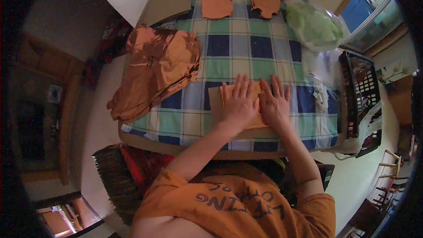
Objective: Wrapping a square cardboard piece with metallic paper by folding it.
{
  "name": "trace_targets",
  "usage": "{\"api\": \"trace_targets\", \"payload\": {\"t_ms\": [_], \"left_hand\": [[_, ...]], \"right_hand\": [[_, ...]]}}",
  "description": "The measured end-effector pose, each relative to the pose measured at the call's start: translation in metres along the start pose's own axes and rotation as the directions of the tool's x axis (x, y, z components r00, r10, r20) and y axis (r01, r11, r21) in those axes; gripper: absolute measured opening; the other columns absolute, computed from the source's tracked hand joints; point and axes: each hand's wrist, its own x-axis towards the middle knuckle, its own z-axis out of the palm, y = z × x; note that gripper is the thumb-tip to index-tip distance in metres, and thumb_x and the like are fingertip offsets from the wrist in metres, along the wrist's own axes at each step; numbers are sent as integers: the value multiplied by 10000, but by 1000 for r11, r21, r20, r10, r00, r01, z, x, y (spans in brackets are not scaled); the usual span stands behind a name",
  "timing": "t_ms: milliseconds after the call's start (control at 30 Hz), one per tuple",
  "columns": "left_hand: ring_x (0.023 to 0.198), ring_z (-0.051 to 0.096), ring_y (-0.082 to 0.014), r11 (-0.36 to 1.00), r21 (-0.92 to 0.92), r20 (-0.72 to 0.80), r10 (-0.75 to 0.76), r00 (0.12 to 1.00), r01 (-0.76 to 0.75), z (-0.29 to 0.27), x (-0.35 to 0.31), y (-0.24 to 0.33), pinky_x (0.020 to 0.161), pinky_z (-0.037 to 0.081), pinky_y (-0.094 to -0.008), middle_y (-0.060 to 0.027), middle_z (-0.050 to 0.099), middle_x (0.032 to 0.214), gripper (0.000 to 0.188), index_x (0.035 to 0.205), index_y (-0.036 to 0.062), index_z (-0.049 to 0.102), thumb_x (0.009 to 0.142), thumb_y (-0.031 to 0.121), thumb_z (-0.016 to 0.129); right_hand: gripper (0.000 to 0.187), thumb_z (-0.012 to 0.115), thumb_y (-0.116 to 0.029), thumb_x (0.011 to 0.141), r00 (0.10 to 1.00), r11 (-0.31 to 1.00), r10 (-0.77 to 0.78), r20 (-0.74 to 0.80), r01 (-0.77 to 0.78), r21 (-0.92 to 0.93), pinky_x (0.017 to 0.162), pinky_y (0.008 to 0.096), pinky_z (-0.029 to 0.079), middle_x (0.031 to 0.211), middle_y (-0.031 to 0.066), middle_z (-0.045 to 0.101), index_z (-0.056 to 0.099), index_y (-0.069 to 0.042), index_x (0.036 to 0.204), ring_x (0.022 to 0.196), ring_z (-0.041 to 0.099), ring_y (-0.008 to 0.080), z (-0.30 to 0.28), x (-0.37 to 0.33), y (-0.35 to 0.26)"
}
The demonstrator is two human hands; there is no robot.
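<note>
Both hands lie flat, side by side, on a folded orange sheet [257, 124] that looks like cloth. Under it is a tan cardboard piece [215, 101], its left side showing past the orange edge. My left hand [240, 105] presses on the left and middle of the sheet with fingers stretched forward. On the right edge rests my right hand [275, 101], fingers spread, partly over the checked cloth. Much of the orange sheet is hidden under the hands. Left of them lies a shiny, crumpled copper-orange heap [163, 68]; whether it is fabric or plastic I cannot tell.
A checked cloth [219, 44] covers the table. At its far end lie flat orange pieces [217, 4] and another cardboard piece [169, 6]. A clear bag with green contents [313, 24] sits far right. Near the right edge are a white stringy clump [320, 98] and a black crate [362, 99].
</note>
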Motion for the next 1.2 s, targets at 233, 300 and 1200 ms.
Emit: {"api": "trace_targets", "payload": {"t_ms": [233, 300, 1200], "left_hand": [[1441, 180, -265, 998, 67, -21, 19, 1000, -17, 26, 2, -7, 1110, 102, -634, -108, 296, 1519, 538, 1426, 127, 394, 937, 339, 470], [1443, 173, -263, 997, 77, -23, 9, 1000, -7, 22, -2, -11, 1111, 95, -636, -105, 281, 1527, 532, 1431, 151, 392, 937, 334, 468], [1434, 184, -325, 966, 115, -60, -226, 972, 231, -9, -44, -68, 1083, 122, -652, -160, 271, 1521, 617, 1430, 34, 344, 930, 351, 519]], "right_hand": [[451, 512, -272, 922, 1000, 1000, 18, -18, -18, 10, 1126, 548, 176, 1451, 159, 392, 488, -161, 1359, 1378, 319, 313, -2, 0, -5], [445, 523, -257, 917, 998, 1000, -11, -65, 12, 3, 1123, 550, 182, 1449, 161, 393, 494, -167, 1353, 1377, 319, 315, -1, 0, -4], [465, 522, -254, 922, 1000, 1000, -11, -28, 11, 9, 1129, 544, 167, 1464, 161, 368, 466, -178, 1378, 1380, 307, 321, -5, 0, -7]]}}
